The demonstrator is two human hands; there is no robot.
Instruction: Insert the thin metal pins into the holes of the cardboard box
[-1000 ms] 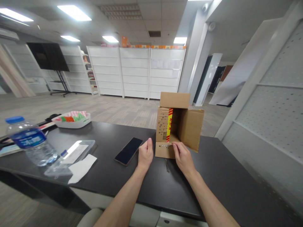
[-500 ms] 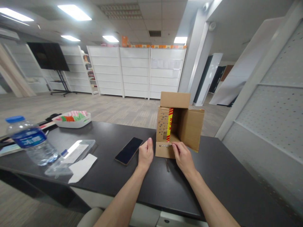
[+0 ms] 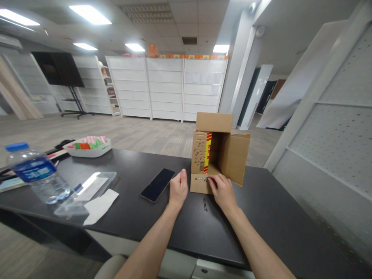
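An open cardboard box (image 3: 235, 159) stands on the dark table, its flaps spread and a red-and-yellow tape strip down one edge. Small grey round dots mark its left flap, and a short row of shiny metal heads runs along the lower flap (image 3: 197, 187). My right hand (image 3: 223, 192) pinches at the right end of that row; what sits between the fingertips is too small to name. Closed with the thumb up, my left hand (image 3: 178, 189) is left of the box beside a phone (image 3: 158, 185); its contents, if any, are hidden. Thin metal rods (image 3: 205, 202) lie below the flap.
To the left are a water bottle (image 3: 35, 170), a clear plastic case (image 3: 97, 184), a white paper piece (image 3: 101, 207) and a white basket (image 3: 90, 151) with colourful contents. A perforated panel (image 3: 334, 155) rises along the right side. White shelves stand across the floor.
My right hand has shifted slightly left along the lower flap, its fingertips now nearer the metal heads. My left hand keeps its closed pose.
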